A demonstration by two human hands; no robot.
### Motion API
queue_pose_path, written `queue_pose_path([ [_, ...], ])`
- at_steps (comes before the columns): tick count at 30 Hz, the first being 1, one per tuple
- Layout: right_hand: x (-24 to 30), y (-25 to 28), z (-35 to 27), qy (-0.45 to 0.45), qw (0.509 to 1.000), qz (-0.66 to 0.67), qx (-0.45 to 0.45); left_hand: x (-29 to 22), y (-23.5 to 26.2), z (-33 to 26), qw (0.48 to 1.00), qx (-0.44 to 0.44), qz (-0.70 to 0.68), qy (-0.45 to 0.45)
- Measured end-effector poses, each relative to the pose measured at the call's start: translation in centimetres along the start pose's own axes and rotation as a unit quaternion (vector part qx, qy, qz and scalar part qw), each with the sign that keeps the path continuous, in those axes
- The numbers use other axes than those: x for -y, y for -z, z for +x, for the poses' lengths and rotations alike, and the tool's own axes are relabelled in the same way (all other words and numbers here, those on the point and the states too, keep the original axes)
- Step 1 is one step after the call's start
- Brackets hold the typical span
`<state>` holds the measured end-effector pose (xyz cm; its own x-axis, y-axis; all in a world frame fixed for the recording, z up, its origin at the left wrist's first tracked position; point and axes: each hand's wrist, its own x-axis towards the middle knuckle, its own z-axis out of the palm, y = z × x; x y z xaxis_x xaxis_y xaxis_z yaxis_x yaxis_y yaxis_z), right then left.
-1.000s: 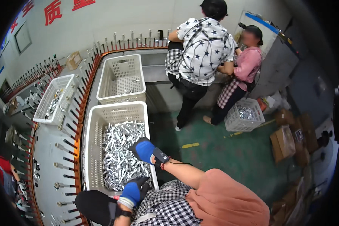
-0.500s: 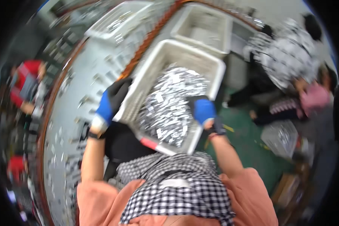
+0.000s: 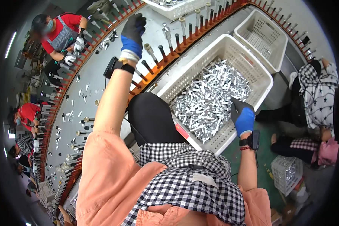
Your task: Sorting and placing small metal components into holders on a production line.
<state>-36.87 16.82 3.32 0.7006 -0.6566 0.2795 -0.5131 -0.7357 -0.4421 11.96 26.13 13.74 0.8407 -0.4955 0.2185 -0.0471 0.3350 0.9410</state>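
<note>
My left hand, in a black and blue glove, is stretched out over the grey worktop beyond a row of pegs. Its fingers are apart and slightly bent, and nothing shows in them. My right hand, gloved alike, is inside the white plastic crate at the right edge of a heap of small shiny metal parts. The fingers there look stretched toward the heap; their tips are partly hidden, and I see no part held.
Upright pegs, some with metal pieces on them, line an orange-brown rail. Behind the crate stands a second white crate. Co-workers in red work across the worktop, and a person in a star-patterned top sits at right.
My left hand has left the crate's left side and moved forward over the worktop. My right hand remains at the heap. The view has turned, putting the crate farther right.
</note>
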Motion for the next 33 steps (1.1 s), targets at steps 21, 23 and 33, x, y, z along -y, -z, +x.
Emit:
queue_pose_path([
  [21, -1.5, -1.4, 0.6, -0.021, 1.0, -0.012, 0.003, 3.2, 7.5, 0.1, 0.917, 0.282, 0.27, 0.082],
  [23, -1.6, -1.5, 0.7, -0.019, 1.0, -0.009, -0.018, 1.3, 4.6, -4.9, 0.861, 0.253, 0.438, 0.054],
  [33, -1.6, -1.3, 0.6, -0.011, 0.991, -0.086, 0.105, -1.3, -6.7, -19.9, 0.689, 0.497, 0.45, -0.275],
])
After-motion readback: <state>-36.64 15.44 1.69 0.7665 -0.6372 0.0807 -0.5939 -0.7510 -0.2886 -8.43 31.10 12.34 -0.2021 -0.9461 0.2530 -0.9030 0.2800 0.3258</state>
